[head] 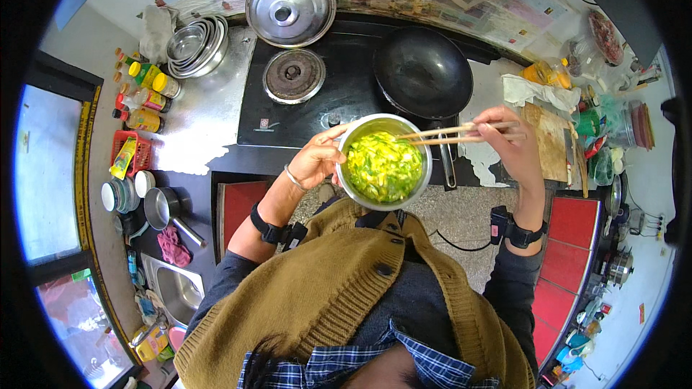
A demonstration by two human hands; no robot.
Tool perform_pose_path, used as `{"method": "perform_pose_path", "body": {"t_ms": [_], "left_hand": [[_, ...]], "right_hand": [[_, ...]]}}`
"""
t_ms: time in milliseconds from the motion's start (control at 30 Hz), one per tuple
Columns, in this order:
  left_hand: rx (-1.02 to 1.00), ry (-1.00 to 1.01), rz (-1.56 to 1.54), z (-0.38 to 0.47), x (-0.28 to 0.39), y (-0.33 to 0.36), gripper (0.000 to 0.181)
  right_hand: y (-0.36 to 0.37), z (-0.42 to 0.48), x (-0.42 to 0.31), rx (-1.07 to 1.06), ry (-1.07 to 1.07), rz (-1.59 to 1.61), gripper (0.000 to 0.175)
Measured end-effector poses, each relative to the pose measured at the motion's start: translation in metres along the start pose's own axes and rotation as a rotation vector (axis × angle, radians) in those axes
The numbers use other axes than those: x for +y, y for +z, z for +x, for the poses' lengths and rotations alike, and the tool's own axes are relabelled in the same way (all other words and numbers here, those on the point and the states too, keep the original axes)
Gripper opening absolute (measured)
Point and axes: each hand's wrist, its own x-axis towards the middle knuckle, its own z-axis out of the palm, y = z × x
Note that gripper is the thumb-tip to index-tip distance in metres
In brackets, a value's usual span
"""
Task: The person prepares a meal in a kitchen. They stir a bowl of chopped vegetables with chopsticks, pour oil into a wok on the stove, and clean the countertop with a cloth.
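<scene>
My left hand [316, 158] grips the left rim of a stainless steel bowl [426, 186], held close in front of my chest. Inside the bowl lies a wet yellow and green mixture [385, 168], which looks like egg with chopped greens. A pair of wooden chopsticks [451, 135] is held in my right hand [500, 132], their tips reaching into the bowl at the mixture's upper right. Just beyond the bowl a black wok [424, 73] rests on the black cooktop [348, 92], its handle [447, 165] pointing towards me, to the right of the bowl.
A metal lid [291, 6] leans behind the round burner [294, 76]. Nested metal bowls [216, 48] and seasoning bottles [143, 120] stand at left, above a saucepan [161, 208] and sink [178, 286]. At right lie a cutting board [546, 140], a knife [569, 151] and a white cloth [540, 92].
</scene>
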Motion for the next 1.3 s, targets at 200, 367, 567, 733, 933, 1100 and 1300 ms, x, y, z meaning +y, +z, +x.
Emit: {"method": "perform_pose_path", "body": {"t_ms": [200,367,567,733,933,1100,1300], "left_hand": [[0.117,0.184,0.006,0.007,-0.017,0.000,0.075],[0.182,0.231,0.051,0.010,-0.020,0.000,0.073],[0.195,0.265,0.024,0.013,-0.018,0.011,0.073],[0.210,0.283,0.056,0.012,-0.020,0.014,0.074],[0.242,0.319,0.033,0.014,-0.028,0.022,0.076],[0.224,0.294,0.045,0.012,-0.027,0.024,0.075],[0.216,0.287,0.032,0.016,-0.025,0.015,0.075]], "right_hand": [[0.011,-0.019,0.022,0.007,-0.098,0.164,0.010],[0.019,-0.029,0.020,-0.148,-0.206,0.088,0.011],[0.010,-0.030,0.003,-0.015,-0.200,0.042,0.012],[-0.003,-0.035,0.004,0.039,-0.136,-0.033,0.012],[0.030,-0.022,0.042,0.144,-0.109,0.265,0.014],[0.026,-0.021,0.054,0.201,-0.159,0.442,0.015],[0.014,-0.038,0.031,0.001,-0.177,0.009,0.009]]}}
